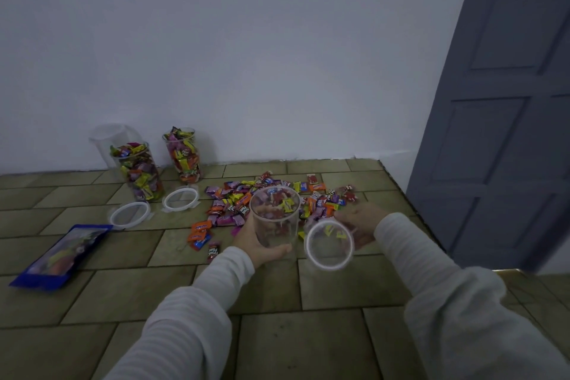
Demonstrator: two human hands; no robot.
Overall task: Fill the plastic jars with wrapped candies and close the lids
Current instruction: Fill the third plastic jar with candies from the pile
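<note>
1. The left hand (257,243) gripped an empty clear jar (275,220) round its lower wall, upright just above the floor (308,342).
2. The right hand (359,225) held a lid (328,244) just beside that jar; its fingers curled round the far rim.
3. It looked like the start of a third jar: the lid needed setting down, then candies (246,197) scooped from the pile just beyond both hands.
4. Two full jars (140,172), still open, stood far to the left by the wall (246,55), their lids (131,214) lying before them.
5. A door (505,101) crowded the right hand; bare floor lay nearer the person.
</note>
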